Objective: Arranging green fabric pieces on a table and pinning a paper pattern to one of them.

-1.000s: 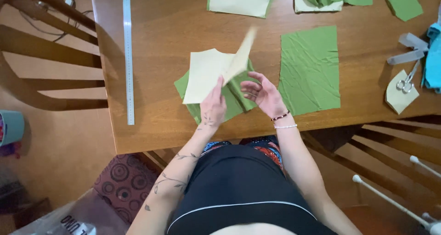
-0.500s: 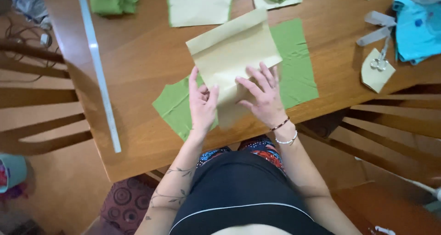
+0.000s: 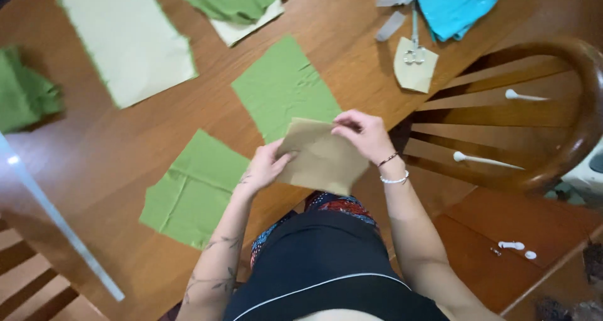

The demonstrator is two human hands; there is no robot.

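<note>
Tan paper pattern piece (image 3: 323,161) at centre frame, left hand (image 3: 267,167) and right hand (image 3: 363,132) fingers clamped on its edges, above brown wooden table (image 3: 113,151) edge, green fabric square (image 3: 195,192) lower left

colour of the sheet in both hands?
Tan, kraft-paper brown: sheet, head view.

Soft, even indoor light falls on the wooden surface (image 3: 119,151), with a pale glare along its left part near the clear ruler (image 3: 59,223), faint shadows under the cloth pieces, and slight motion blur and softness toward the frame edges
</note>
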